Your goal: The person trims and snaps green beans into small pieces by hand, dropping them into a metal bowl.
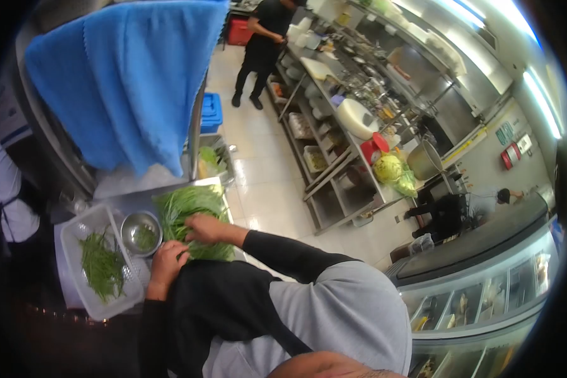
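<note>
A heap of leafy green stems lies on the counter in front of me. My right hand is over the heap, its fingers closed among the greens. Beside the heap's near left edge, my left hand is closed, with its fingertips curled; what it holds, if anything, is too small to name. Just left of the heap stands a round metal bowl with some cut greens inside. Farther left, a white perforated plastic basket holds loose green stems.
A blue cloth hangs above the counter. Behind the heap sits a container with greens. Across the tiled aisle, a steel table bears a cabbage and a red scale. Another person stands at the far end.
</note>
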Tool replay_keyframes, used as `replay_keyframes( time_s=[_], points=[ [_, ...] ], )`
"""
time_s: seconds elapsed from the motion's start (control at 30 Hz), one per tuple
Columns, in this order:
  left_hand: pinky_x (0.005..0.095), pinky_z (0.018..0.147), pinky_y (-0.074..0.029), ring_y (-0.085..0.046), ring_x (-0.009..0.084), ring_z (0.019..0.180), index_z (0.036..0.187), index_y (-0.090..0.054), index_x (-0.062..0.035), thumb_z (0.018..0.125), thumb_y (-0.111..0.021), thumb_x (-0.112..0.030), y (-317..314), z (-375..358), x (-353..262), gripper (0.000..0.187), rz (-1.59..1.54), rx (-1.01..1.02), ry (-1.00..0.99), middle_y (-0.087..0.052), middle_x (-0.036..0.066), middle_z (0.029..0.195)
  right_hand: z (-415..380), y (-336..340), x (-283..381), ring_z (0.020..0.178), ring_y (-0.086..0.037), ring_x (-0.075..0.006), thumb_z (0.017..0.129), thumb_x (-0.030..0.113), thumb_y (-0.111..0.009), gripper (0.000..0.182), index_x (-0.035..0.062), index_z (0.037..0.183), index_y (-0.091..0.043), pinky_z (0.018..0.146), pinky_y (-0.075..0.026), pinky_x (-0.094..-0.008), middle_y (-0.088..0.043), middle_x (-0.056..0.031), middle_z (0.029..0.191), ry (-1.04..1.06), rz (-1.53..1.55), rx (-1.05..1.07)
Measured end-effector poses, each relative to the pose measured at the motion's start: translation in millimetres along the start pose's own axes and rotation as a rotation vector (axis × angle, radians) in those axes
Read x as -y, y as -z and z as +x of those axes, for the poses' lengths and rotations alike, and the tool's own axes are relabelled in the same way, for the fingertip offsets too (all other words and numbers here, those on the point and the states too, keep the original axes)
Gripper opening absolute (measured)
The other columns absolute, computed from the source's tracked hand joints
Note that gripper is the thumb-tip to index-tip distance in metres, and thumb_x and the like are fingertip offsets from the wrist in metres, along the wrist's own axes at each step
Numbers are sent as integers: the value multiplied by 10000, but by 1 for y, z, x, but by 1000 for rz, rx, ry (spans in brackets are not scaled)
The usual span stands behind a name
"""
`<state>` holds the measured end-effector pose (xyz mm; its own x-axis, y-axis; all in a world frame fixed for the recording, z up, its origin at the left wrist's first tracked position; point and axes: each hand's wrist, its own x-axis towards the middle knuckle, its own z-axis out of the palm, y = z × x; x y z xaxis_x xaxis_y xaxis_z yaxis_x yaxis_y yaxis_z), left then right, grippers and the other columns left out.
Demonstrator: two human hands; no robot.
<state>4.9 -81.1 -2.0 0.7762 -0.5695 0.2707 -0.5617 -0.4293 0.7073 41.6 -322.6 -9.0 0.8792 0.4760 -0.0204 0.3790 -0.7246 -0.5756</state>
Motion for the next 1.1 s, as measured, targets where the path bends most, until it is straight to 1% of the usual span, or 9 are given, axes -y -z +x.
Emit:
replay_keyframes(
  time_s=[0.2,0.33,0.57,0.7,0.8,0.83,0.9,0.93,1.1],
  points=[
    [439,888,-539,-662,338,1000,992,-748,-80,887,-741,-163,1,1,-1,134,38,52,10,-700,102,1035,-1,-1,-15,902,-680,-431,954,248,-710,280,3,1085,-678,813,-528,-499,-698,-251,961,-134,134,-181],
    [401,873,-551,-677,316,979,1033,-764,-84,864,-779,-186,4,0,-10,198,6,-22,-6,-719,90,1055,3,1,-26,868,-589,-102,1068,176,-603,240,25,1252,-626,786,-511,-297,-708,-46,1021,-168,475,-311],
    [393,821,-567,-697,272,924,1090,-756,-42,890,-778,-248,14,19,-27,287,-226,-165,250,-726,104,1045,18,20,-12,757,-533,-87,1087,178,-565,166,71,1210,-593,667,-469,-260,-596,5,969,-210,1124,-430],
    [379,867,-562,-706,267,943,1246,-681,-7,893,-795,-441,0,35,-16,571,-139,-119,301,-717,146,1178,33,22,-5,727,-542,-107,1085,162,-569,114,72,1155,-583,655,-475,-270,-606,-9,975,-152,1357,-424],
    [348,915,-528,-657,214,1030,1431,-550,-25,923,-772,-506,8,59,-32,734,-499,-26,389,-680,103,1224,45,20,22,737,-572,-115,1086,156,-566,130,74,1183,-592,641,-489,-272,-625,-9,949,-193,1338,-401],
    [348,915,-528,-657,214,1030,1431,-550,-25,923,-772,-506,2,66,-25,734,-494,-30,391,-680,103,1224,51,12,32,726,-551,-68,1079,159,-560,220,60,1271,-602,624,-474,-231,-658,-8,985,-125,1446,-430],
    [331,846,-523,-625,183,1024,1395,-579,-48,953,-753,-441,-15,78,-5,617,-1196,-325,513,-662,72,1210,53,-3,29,741,-566,-65,1082,149,-540,252,68,1313,-598,602,-468,-231,-668,-8,996,-197,1289,-280],
    [318,775,-514,-613,162,989,1246,-667,-72,998,-698,-379,-12,83,-7,396,-1261,-460,551,-663,40,1171,54,-1,45,727,-570,-71,1086,156,-529,273,73,1337,-597,583,-456,-231,-678,-11,994,-202,1240,-216],
    [351,771,-542,-640,192,1029,1173,-653,-46,1057,-574,-350,-15,80,18,335,-1365,-516,563,-687,96,1194,46,-10,48,672,-505,-58,1077,312,-596,424,73,1425,-556,558,-406,-232,-642,-16,930,-204,1004,-61]
  ],
)
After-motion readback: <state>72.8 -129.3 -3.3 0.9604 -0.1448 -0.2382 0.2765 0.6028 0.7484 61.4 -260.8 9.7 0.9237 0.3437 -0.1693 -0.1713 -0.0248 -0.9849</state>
